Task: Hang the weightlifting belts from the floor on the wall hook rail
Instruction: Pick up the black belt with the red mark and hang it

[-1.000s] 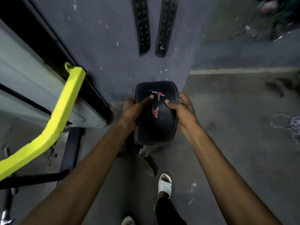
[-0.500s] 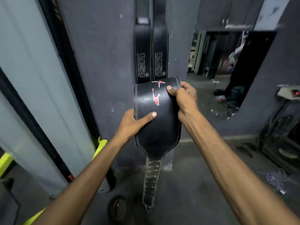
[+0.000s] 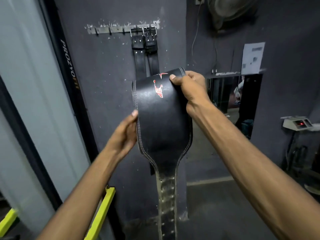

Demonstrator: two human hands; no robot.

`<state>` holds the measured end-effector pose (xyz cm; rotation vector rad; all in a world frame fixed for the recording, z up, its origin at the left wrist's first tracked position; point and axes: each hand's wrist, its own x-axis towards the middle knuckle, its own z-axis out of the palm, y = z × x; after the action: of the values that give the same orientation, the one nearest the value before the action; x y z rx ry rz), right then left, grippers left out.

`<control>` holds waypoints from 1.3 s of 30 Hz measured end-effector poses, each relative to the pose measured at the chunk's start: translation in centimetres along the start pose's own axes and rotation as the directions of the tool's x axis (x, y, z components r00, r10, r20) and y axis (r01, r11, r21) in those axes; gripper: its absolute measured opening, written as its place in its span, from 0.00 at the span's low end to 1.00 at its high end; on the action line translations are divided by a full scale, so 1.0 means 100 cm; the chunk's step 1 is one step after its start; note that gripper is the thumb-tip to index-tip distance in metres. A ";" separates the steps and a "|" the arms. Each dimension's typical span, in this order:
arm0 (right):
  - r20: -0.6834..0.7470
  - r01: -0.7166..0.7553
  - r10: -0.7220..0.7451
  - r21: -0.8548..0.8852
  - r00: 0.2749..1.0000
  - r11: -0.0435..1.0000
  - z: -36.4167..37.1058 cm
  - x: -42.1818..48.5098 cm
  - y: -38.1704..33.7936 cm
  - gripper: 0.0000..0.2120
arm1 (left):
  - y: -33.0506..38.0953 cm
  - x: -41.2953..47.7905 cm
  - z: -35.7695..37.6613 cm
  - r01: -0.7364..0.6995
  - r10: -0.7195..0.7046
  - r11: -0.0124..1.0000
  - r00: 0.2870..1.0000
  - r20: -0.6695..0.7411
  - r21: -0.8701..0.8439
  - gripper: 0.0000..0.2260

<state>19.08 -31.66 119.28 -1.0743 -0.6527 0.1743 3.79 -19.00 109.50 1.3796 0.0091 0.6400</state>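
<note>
A wide black leather weightlifting belt (image 3: 162, 122) with a red logo hangs in front of me, its holed strap end dangling down. My right hand (image 3: 188, 89) grips its upper right edge, thumb on the front. My left hand (image 3: 126, 134) pinches its left edge lower down. High on the dark wall is a metal hook rail (image 3: 110, 30). Two black belts (image 3: 145, 51) hang by their buckles from the rail's right end, partly hidden behind the held belt. Hooks to their left are bare.
A black machine upright (image 3: 69, 70) with lettering stands left of the wall, with yellow bars (image 3: 102, 212) low down. A mirror (image 3: 230, 94), a paper notice (image 3: 252, 58) and a small device on a stand (image 3: 297, 123) are to the right.
The belt has been lifted from near the floor to chest height. My view has tilted up so that the hook rail shows. My left hand has slid to the belt's left edge.
</note>
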 end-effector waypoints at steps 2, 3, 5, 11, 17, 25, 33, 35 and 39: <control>0.030 0.033 -0.032 -0.014 0.999 0.999 0.000 -0.001 -0.008 0.06 | 0.046 0.021 0.023 -0.027 0.024 0.999 0.997 -0.070 -0.038 0.25; 0.043 0.051 -0.050 -0.020 0.998 0.999 -0.001 -0.001 -0.012 0.06 | 0.064 0.030 0.033 -0.033 0.030 0.999 0.995 -0.095 -0.027 0.20; 0.071 0.090 -0.088 -0.026 0.994 0.996 -0.003 -0.001 -0.022 0.07 | 0.084 0.040 0.048 -0.035 0.031 0.999 0.987 -0.156 -0.023 0.12; 0.338 0.168 -0.147 -0.033 0.930 0.985 -0.037 -0.027 -0.013 0.27 | 0.103 0.038 0.066 0.003 -0.042 0.989 0.964 -0.263 -0.148 0.11; 0.479 0.058 0.042 -0.191 0.877 0.980 -0.075 -0.084 0.071 0.24 | 0.101 0.038 0.053 -0.011 -0.019 0.995 0.955 -0.296 -0.100 0.11; 0.519 -0.286 0.184 0.122 0.835 0.950 -0.026 -0.036 -0.007 0.24 | 0.104 0.009 0.036 -0.177 0.215 0.967 0.952 -0.218 0.182 0.06; 0.466 -0.377 0.283 0.122 0.838 0.918 0.027 -0.036 -0.037 0.08 | 0.115 -0.020 0.003 -0.142 0.216 0.946 0.947 -0.237 0.292 0.07; 0.456 -0.283 0.202 0.117 0.867 0.952 0.030 -0.041 -0.034 0.10 | 0.127 -0.021 -0.001 0.018 0.090 0.942 0.948 -0.305 0.335 0.15; 0.465 -0.049 0.013 0.067 0.885 0.997 0.028 -0.063 -0.032 0.11 | 0.144 -0.018 0.008 0.087 -0.048 0.980 0.976 -0.214 0.178 0.11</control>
<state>11.85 -33.82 120.36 -0.9735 -1.0518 0.4925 -3.40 -19.78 122.15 1.4797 0.2900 0.7389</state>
